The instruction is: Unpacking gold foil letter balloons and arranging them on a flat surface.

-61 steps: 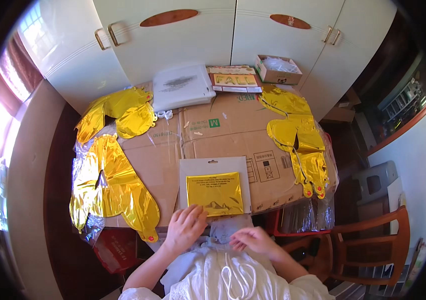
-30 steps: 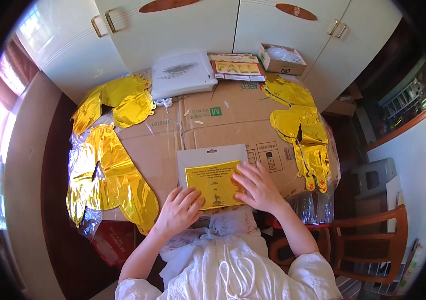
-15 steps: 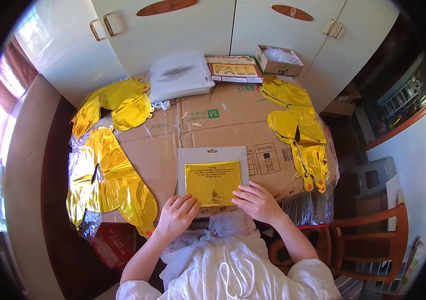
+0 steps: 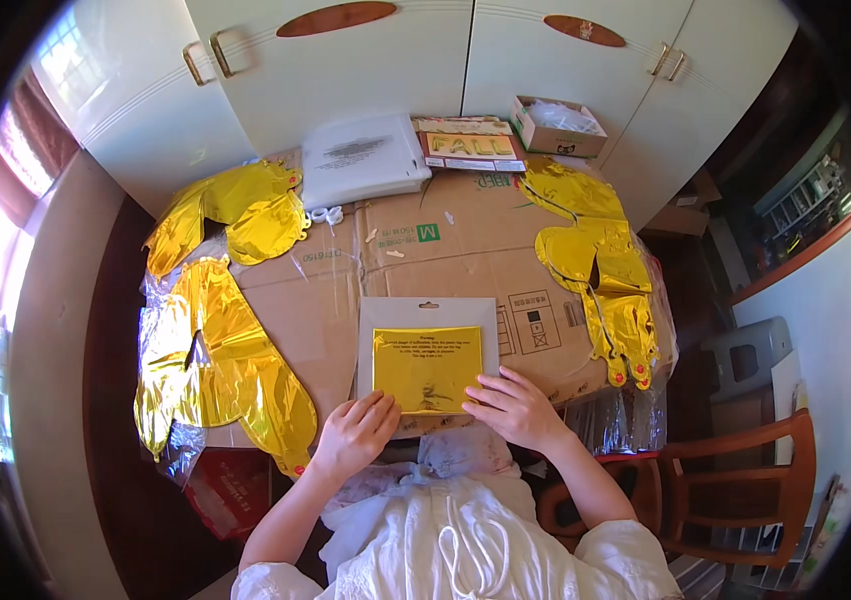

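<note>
A flat packet of folded gold foil (image 4: 428,360) lies in front of me at the table's near edge, with dark print on its clear face. Behind it shows a pale grey backing card (image 4: 396,308) with a hang slot at its far end. My left hand (image 4: 356,435) grips the packet's near left corner, fingers curled and thumb hidden. At the near right corner, my right hand (image 4: 518,408) holds the packet too, its fingers laid over the edge and its thumb out of sight.
Flattened cardboard (image 4: 336,290) covers the table. Flat gold foil balloons lie at the left (image 4: 221,350) and right (image 4: 606,260). Along the back are a stack of clear bags (image 4: 361,165), a printed packet (image 4: 471,147) and a small box (image 4: 558,128). A wooden chair (image 4: 746,490) stands at right.
The view has shifted slightly, moving the whole scene a little right and down in the picture. Both hands keep their places on the packet.
</note>
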`<action>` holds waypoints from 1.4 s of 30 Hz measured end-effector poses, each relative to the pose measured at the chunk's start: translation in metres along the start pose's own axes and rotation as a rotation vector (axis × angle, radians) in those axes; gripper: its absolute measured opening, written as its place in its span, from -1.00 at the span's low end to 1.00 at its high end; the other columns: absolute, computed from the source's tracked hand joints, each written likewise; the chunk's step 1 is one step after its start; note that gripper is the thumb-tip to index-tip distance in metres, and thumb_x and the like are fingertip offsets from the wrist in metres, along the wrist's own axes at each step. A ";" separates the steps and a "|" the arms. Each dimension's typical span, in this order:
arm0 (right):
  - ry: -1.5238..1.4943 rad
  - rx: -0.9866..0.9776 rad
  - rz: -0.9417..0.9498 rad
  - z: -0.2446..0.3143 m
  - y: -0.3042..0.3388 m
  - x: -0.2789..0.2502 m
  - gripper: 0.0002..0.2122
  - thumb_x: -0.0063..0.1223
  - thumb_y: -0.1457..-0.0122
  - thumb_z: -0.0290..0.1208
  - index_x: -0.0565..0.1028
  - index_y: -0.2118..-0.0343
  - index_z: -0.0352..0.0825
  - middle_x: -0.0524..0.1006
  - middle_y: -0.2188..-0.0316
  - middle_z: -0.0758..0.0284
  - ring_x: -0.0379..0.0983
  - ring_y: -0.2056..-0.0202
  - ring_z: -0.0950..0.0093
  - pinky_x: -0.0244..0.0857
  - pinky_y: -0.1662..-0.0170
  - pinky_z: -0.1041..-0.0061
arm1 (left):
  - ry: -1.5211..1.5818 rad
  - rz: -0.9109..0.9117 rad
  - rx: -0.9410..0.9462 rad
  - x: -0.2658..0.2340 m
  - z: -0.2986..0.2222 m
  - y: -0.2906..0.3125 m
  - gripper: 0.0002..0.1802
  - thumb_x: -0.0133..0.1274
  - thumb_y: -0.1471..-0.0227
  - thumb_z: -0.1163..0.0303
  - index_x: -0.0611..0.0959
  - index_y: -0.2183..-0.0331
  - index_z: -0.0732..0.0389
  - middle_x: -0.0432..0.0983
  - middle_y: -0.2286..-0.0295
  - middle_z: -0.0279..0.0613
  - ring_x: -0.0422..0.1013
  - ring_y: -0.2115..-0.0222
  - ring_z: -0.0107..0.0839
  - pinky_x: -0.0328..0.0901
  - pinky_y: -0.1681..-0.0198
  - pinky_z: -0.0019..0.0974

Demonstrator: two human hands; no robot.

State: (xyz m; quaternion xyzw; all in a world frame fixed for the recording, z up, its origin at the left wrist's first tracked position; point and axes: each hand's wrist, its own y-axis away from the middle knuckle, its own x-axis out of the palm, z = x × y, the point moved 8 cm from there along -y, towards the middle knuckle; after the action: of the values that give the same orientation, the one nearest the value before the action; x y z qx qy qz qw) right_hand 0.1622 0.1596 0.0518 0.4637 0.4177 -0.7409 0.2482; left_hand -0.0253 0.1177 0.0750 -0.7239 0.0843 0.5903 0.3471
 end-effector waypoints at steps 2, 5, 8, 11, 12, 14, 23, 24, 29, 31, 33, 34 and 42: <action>-0.011 -0.002 0.015 -0.001 -0.001 -0.001 -0.78 0.12 -0.02 -0.42 0.58 0.22 -0.11 0.53 0.11 0.44 0.41 0.00 0.43 0.21 -0.13 0.26 | -0.023 -0.014 0.005 -0.001 0.002 0.001 -0.71 0.09 0.21 0.44 0.61 0.31 0.25 0.54 0.24 -0.19 0.47 0.15 -0.27 0.41 0.24 -0.29; -0.023 -0.002 0.025 -0.002 0.000 -0.001 -0.78 0.10 -0.03 -0.42 0.58 0.21 -0.11 0.53 0.11 0.43 0.41 -0.01 0.43 0.20 -0.14 0.25 | -0.023 -0.027 -0.010 0.001 0.005 0.001 -0.70 0.09 0.23 0.44 0.61 0.31 0.24 0.54 0.24 -0.18 0.48 0.14 -0.25 0.42 0.25 -0.29; -0.029 0.003 0.028 -0.002 0.000 -0.001 -0.78 0.10 -0.04 -0.42 0.58 0.21 -0.11 0.53 0.10 0.43 0.41 -0.01 0.42 0.20 -0.14 0.24 | -0.028 -0.023 -0.008 0.001 0.005 0.001 -0.70 0.10 0.24 0.44 0.60 0.31 0.24 0.54 0.24 -0.18 0.48 0.15 -0.24 0.43 0.25 -0.29; -0.027 -0.005 0.034 -0.002 0.001 0.000 -0.77 0.05 -0.06 -0.40 0.57 0.19 -0.12 0.52 0.08 0.43 0.39 -0.03 0.43 0.19 -0.15 0.24 | -0.027 -0.012 -0.002 0.001 0.005 0.003 -0.69 0.10 0.24 0.44 0.60 0.30 0.24 0.54 0.23 -0.17 0.49 0.15 -0.24 0.43 0.25 -0.28; -0.025 -0.010 0.037 -0.002 0.002 0.001 -0.77 0.03 -0.07 -0.39 0.56 0.18 -0.12 0.51 0.07 0.43 0.38 -0.04 0.43 0.18 -0.15 0.24 | -0.023 -0.008 -0.002 0.002 0.005 0.003 -0.68 0.10 0.24 0.44 0.61 0.30 0.24 0.54 0.23 -0.17 0.48 0.15 -0.24 0.43 0.24 -0.28; -0.025 -0.012 0.036 -0.002 0.002 0.002 -0.77 0.03 -0.07 -0.39 0.56 0.18 -0.12 0.51 0.07 0.43 0.38 -0.04 0.43 0.18 -0.15 0.24 | -0.017 -0.006 -0.006 0.002 0.005 0.003 -0.68 0.09 0.24 0.44 0.61 0.29 0.24 0.54 0.23 -0.17 0.48 0.15 -0.24 0.43 0.25 -0.28; -0.012 -0.005 0.014 -0.002 0.000 0.001 -0.76 0.12 0.00 -0.43 0.58 0.21 -0.11 0.53 0.12 0.44 0.41 0.00 0.42 0.19 -0.15 0.25 | -0.029 -0.022 -0.027 0.002 0.005 0.002 -0.71 0.09 0.24 0.45 0.62 0.33 0.23 0.55 0.25 -0.20 0.49 0.17 -0.27 0.43 0.27 -0.29; -0.003 -0.004 0.012 -0.002 0.000 0.001 -0.75 0.13 0.01 -0.43 0.58 0.21 -0.11 0.53 0.12 0.45 0.41 0.00 0.42 0.19 -0.15 0.25 | -0.030 -0.024 -0.028 0.002 0.005 0.002 -0.72 0.10 0.25 0.45 0.62 0.34 0.23 0.55 0.26 -0.20 0.49 0.18 -0.27 0.43 0.27 -0.29; 0.058 -0.024 -0.018 0.004 -0.002 -0.004 -0.72 0.16 0.08 -0.43 0.58 0.23 -0.12 0.53 0.13 0.47 0.41 0.01 0.41 0.22 -0.13 0.26 | -0.025 -0.027 -0.040 0.001 0.004 -0.001 -0.72 0.13 0.28 0.46 0.63 0.36 0.23 0.55 0.28 -0.21 0.49 0.19 -0.28 0.43 0.28 -0.29; 0.075 -0.023 -0.030 0.006 -0.001 -0.004 -0.72 0.17 0.10 -0.43 0.58 0.23 -0.12 0.54 0.14 0.47 0.41 0.01 0.42 0.24 -0.11 0.27 | -0.024 -0.029 -0.039 0.002 0.004 0.001 -0.72 0.13 0.28 0.46 0.63 0.36 0.23 0.55 0.28 -0.21 0.49 0.19 -0.28 0.43 0.28 -0.29; 0.084 -0.016 -0.036 0.006 -0.002 -0.004 -0.71 0.17 0.11 -0.43 0.58 0.24 -0.12 0.54 0.14 0.48 0.41 0.01 0.42 0.25 -0.10 0.28 | -0.019 -0.043 -0.040 0.002 0.005 0.001 -0.73 0.13 0.27 0.47 0.63 0.37 0.23 0.55 0.28 -0.21 0.49 0.19 -0.28 0.43 0.28 -0.29; 0.081 -0.009 -0.038 0.006 -0.002 -0.004 -0.72 0.17 0.11 -0.43 0.58 0.24 -0.12 0.54 0.14 0.48 0.42 0.01 0.43 0.25 -0.10 0.28 | -0.017 -0.045 -0.042 0.002 0.005 0.001 -0.74 0.13 0.27 0.47 0.63 0.37 0.23 0.55 0.28 -0.21 0.50 0.19 -0.28 0.43 0.28 -0.29; 0.081 0.036 -0.043 0.008 -0.004 -0.005 -0.73 0.17 0.12 -0.44 0.59 0.26 -0.14 0.55 0.15 0.49 0.42 0.01 0.43 0.27 -0.07 0.31 | 0.112 0.006 -0.149 0.004 0.008 0.002 -0.77 0.13 0.14 0.41 0.62 0.33 0.23 0.53 0.23 -0.19 0.46 0.12 -0.25 0.41 0.21 -0.26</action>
State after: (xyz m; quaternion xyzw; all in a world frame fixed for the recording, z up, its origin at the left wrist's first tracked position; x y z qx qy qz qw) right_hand 0.1576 0.1545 0.0599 0.4886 0.4241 -0.7340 0.2067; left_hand -0.0319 0.1221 0.0694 -0.7792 0.0616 0.5547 0.2851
